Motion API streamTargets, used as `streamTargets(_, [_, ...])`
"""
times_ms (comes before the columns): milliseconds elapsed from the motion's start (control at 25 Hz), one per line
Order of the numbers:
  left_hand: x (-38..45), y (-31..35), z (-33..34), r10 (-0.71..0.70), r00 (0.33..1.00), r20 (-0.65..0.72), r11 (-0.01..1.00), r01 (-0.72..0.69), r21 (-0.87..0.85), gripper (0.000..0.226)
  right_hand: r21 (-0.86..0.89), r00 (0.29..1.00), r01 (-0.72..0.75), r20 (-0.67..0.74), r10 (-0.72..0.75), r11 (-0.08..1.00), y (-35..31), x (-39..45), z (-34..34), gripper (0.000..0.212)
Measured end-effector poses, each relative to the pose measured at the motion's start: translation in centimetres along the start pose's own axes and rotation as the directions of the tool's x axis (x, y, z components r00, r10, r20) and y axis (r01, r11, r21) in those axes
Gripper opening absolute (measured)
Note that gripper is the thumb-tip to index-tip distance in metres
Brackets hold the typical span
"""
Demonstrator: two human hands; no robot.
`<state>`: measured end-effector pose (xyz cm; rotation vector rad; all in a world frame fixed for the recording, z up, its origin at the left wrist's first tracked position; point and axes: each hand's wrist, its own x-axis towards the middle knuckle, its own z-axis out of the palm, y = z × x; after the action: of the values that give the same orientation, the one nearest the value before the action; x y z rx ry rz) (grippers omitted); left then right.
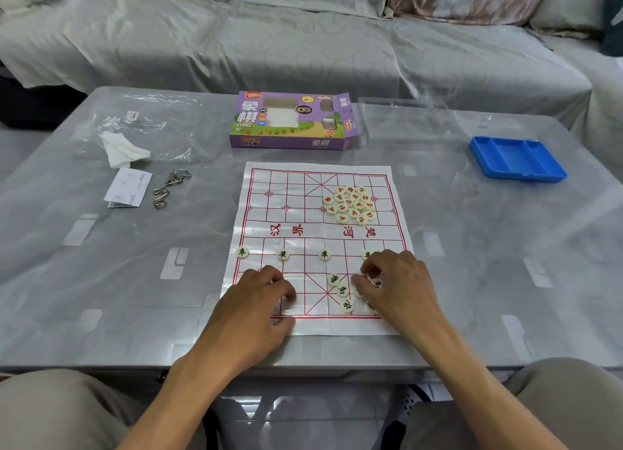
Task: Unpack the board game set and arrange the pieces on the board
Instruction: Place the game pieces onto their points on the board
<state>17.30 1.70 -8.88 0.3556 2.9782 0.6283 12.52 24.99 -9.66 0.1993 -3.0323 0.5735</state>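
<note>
Right hand (pixel 394 281): palm down over the near right part of the xiangqi board sheet (pixel 293 220), fingers curled onto a loose group of black-lettered pieces (pixel 343 290); whether a piece is pinched cannot be told, since the fingertips cover it. Left hand (pixel 259 301): palm down on the near left corner of the board sheet, fingers lightly bent and pressing the sheet; nothing visibly held.

Near half of the board sheet: black-lettered pieces set singly along one grid row, at the left edge (pixel 242 252), left of centre (pixel 283 254), at centre (pixel 324 254), and one half hidden behind the right hand's knuckles (pixel 366 254). Far right part of the board sheet: red-lettered pieces in one tight heap (pixel 352 204), touching one another.

Beyond the far edge of the board sheet: purple xiangqi box (pixel 290 121), lying flat, right end flap open. Right of the box, beyond the sheet's far right corner: clear plastic lid (pixel 408 119). Further right of the board sheet: blue compartment tray (pixel 517 159), nothing seen in it. Left of the board sheet: metal wire puzzle (pixel 170 188), a folded leaflet (pixel 128 187) just beside it, a crumpled white tissue (pixel 123 151) and a clear plastic bag (pixel 145 119). All on a table under a clear cover (pixel 101 264). Beyond the table: sofa with a grey cover (pixel 303 38).
</note>
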Motion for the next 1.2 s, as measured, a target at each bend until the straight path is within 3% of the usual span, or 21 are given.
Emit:
streamTargets(160, [0.0,0.1,0.0,-0.003,1.0,-0.002,1.0,0.003,-0.006,0.031,0.066,1.0,0.01,0.02,-0.012,0.998,-0.6,-0.2,0.1,0.018])
streamTargets(640, [-0.1,-0.3,0.1,-0.005,1.0,-0.013,0.998,0.004,-0.058,0.025,0.042,0.999,-0.052,0.007,0.052,0.998,-0.5,-0.3,0.1,0.017])
streamTargets(800, [-0.8,-0.8,-1.0,-0.073,0.992,-0.105,0.988,0.057,-0.143,0.019,0.11,0.998,-0.034,-0.046,0.039,0.993,-1.0,-0.7,-0.6,0.02])
streamTargets(960, [-2.1,-2.6,-2.2,-0.245,0.949,-0.2,0.965,0.219,-0.145,0.024,0.241,0.998,0.051,-0.05,-0.04,0.969,-3.3,-1.5,-1.3,0.021])
streamTargets(1080, [-2.6,-3.9,-2.6,-0.324,0.926,-0.194,0.945,0.325,-0.026,0.037,0.328,0.989,0.139,-0.006,-0.145,0.934,-6.5,-1.5,0.0,0.02])
streamTargets(1200, [-2.4,-3.9,-2.5,-0.336,0.93,-0.147,0.94,0.34,0.004,0.044,0.348,0.972,0.218,0.008,-0.235,0.912,-9.9,-0.6,2.4,0.02])
